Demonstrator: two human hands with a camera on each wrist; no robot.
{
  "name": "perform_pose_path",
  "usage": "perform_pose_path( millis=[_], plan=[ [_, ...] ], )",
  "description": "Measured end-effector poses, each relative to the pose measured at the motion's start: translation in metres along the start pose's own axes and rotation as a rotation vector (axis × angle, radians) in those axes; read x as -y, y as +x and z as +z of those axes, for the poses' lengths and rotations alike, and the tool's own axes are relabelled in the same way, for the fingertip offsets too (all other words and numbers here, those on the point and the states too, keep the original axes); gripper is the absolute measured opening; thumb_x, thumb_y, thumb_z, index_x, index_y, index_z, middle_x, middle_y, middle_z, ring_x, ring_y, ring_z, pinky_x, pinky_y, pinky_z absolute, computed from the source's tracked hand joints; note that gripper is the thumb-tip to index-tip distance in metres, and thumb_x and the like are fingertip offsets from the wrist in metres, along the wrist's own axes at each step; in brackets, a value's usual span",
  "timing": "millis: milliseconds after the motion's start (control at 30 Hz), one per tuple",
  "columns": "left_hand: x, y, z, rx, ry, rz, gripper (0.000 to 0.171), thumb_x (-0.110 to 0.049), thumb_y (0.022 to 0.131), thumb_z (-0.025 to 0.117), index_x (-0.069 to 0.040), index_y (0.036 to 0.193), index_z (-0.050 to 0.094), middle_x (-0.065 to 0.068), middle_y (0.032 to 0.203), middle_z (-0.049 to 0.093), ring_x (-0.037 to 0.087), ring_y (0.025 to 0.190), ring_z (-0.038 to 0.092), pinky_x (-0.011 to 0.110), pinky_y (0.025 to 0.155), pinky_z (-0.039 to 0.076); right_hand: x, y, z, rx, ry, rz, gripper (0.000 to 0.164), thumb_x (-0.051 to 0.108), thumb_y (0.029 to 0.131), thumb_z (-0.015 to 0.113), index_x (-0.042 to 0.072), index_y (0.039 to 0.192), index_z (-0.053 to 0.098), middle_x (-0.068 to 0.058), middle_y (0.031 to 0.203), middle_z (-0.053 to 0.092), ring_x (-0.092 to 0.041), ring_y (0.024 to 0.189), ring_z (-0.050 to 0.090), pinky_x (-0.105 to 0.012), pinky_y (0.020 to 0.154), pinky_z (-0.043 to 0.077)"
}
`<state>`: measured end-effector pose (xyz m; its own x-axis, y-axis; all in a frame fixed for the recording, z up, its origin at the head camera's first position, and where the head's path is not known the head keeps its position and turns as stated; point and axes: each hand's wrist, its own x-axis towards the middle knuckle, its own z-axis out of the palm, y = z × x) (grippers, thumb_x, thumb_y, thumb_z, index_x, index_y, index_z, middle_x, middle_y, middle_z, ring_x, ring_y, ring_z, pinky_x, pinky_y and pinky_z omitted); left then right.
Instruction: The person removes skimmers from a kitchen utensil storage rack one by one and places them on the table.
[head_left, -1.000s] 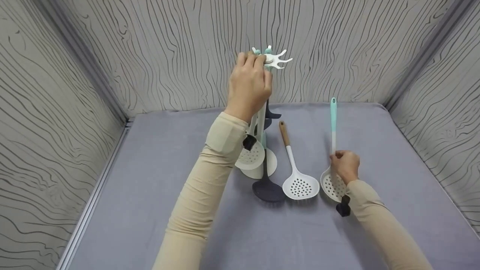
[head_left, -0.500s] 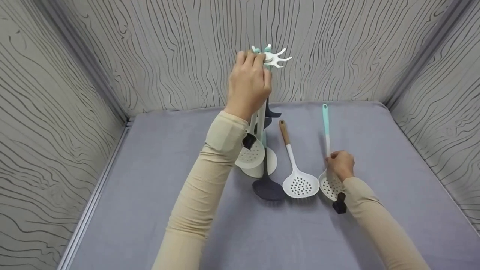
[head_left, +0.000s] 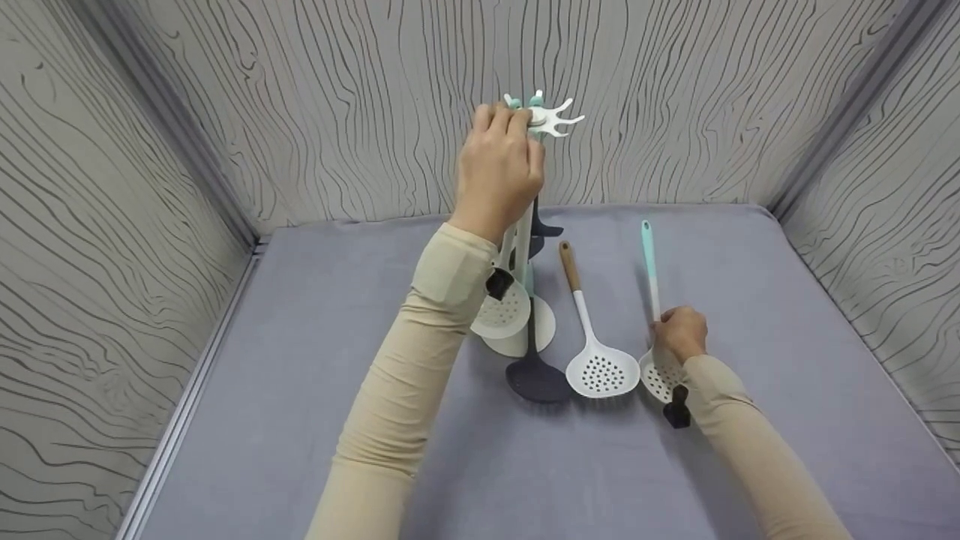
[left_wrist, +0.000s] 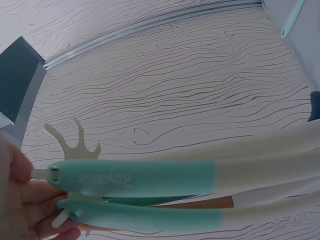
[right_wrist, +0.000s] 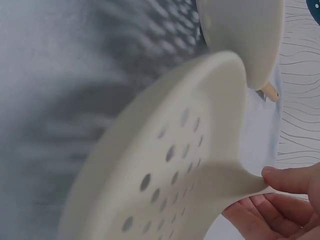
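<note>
At the top of a white utensil stand (head_left: 555,120), my left hand (head_left: 499,169) grips the hub beside the branching hooks. Teal-and-white handles (left_wrist: 135,177) hang from the hooks in the left wrist view, close by my fingers. My right hand (head_left: 682,332) pinches a white skimmer (head_left: 661,377) with a teal handle, low on its neck. The skimmer's perforated head fills much of the right wrist view; in the head view my hand and wrist cover part of it. Just left of it lies another white skimmer (head_left: 602,373) with a wooden handle.
A dark wide-headed utensil (head_left: 536,380) is in front of the stand's round white base (head_left: 546,322). A white perforated head (head_left: 501,311) hangs by my left wrist. Grey cloth (head_left: 315,360) covers the table, with wood-patterned panels (head_left: 360,112) around it.
My right hand has moved a little left with the teal-handled skimmer, whose handle end now lies farther left and nearer. My left hand stays on the stand.
</note>
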<state>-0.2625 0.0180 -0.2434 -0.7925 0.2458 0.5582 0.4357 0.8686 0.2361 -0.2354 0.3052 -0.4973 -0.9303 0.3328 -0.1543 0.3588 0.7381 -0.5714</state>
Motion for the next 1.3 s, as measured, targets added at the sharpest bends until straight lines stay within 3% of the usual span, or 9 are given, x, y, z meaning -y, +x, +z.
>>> perform_pose_path(
  millis=[433,567,733,1133,1300],
  plan=[
    [0.0,0.0,0.0,-0.008,-0.006,0.005,0.042,-0.02,0.097,0.032,-0.005,0.128,0.057,0.01,0.129,0.061,0.025,0.117,0.048,0.031,0.104,0.043,-0.001,0.002,0.005,0.067,-0.079,0.006,0.033,0.008,0.087,0.057,-0.017,0.108,0.063,-0.034,0.108,0.066,-0.044,0.098,0.065,-0.049,0.088,0.056],
    [0.0,-0.001,0.001,-0.009,0.004,0.001,0.042,-0.02,0.097,0.033,-0.005,0.128,0.057,0.009,0.129,0.06,0.024,0.119,0.048,0.03,0.106,0.043,0.0,0.002,0.007,0.067,-0.101,-0.008,0.03,0.006,0.084,0.059,-0.017,0.101,0.066,-0.033,0.099,0.069,-0.039,0.084,0.068,-0.043,0.073,0.059],
    [0.0,0.0,0.0,-0.005,0.009,-0.001,0.042,-0.02,0.097,0.033,-0.005,0.129,0.057,0.009,0.129,0.061,0.023,0.12,0.048,0.029,0.107,0.043,0.001,0.003,0.009,0.06,-0.125,-0.023,0.026,0.005,0.08,0.061,-0.017,0.093,0.068,-0.031,0.089,0.07,-0.028,0.067,0.064,-0.034,0.056,0.053],
    [0.0,0.0,-0.001,0.006,0.019,0.001,0.043,-0.021,0.098,0.032,-0.006,0.13,0.056,0.009,0.129,0.061,0.023,0.117,0.048,0.029,0.104,0.043,0.001,0.005,0.013,0.047,-0.133,-0.031,0.021,0.004,0.077,0.063,-0.015,0.083,0.066,-0.03,0.081,0.069,-0.026,0.063,0.059,-0.033,0.054,0.051],
    [0.001,0.0,-0.001,0.012,0.012,-0.002,0.043,-0.022,0.098,0.032,-0.006,0.131,0.055,0.008,0.13,0.06,0.023,0.119,0.047,0.029,0.106,0.042,0.003,0.004,0.016,0.062,-0.128,-0.026,0.015,0.002,0.077,0.062,-0.012,0.077,0.067,-0.02,0.066,0.065,-0.021,0.058,0.052,-0.026,0.049,0.044]
  ],
)
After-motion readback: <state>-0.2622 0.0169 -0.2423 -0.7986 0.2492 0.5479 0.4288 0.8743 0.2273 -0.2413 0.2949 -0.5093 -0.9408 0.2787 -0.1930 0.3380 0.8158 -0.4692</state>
